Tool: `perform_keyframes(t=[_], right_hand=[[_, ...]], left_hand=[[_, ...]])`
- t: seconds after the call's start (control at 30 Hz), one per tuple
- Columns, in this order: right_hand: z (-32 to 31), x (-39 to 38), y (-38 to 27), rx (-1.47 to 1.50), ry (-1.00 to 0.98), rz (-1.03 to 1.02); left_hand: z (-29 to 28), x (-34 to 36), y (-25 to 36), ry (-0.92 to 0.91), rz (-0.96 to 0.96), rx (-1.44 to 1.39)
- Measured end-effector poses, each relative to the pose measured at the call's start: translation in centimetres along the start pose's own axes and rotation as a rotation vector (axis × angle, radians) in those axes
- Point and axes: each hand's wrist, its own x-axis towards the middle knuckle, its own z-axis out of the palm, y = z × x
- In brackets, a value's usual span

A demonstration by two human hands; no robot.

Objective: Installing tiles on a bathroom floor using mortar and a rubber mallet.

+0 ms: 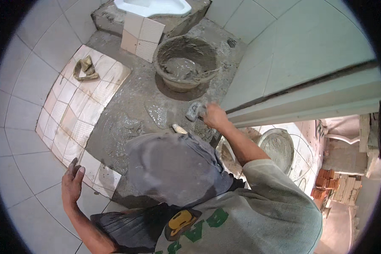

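My left hand (73,182) is open over the near left edge of the patterned floor tiles (78,112), its thumb apart from the fingers. I cannot tell whether the fingertips touch a tile. My right hand (216,116) is closed on a pale grey, mortar-smeared block-like object (194,111), whose exact kind I cannot make out. It is low over the wet grey mortar (114,127) to the right of the tiles. A light-coloured handle (179,128) juts up near my knee. A smooth, shiny patch lies in the mortar just beyond it.
Ahead stands a round tub (184,63) of wet mortar. A patterned tile (142,37) leans on the step beneath a white squat toilet (154,7). A dirty rag-like thing (85,69) lies on the laid tiles. Another basin (277,148) stands beyond the door frame (305,101) at right.
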Motion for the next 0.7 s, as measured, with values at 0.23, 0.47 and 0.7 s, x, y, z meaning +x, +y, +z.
perform_keyframes(t=[0.23,0.47,0.7], right_hand=[[2.7,2.4,1.4,0.028,0.03,-0.159],[-2.2,7.1,-7.1,0.029,0.136,-0.374],[-10.2,18.1,-14.3,0.18,0.515,-0.454]], left_hand=[[0.8,0.9,0.1,0.031,-0.04,0.012],[-0.1,0.7,0.9,0.06,-0.025,-0.086],[-1.0,0.0,0.3,0.027,-0.118,-0.082]])
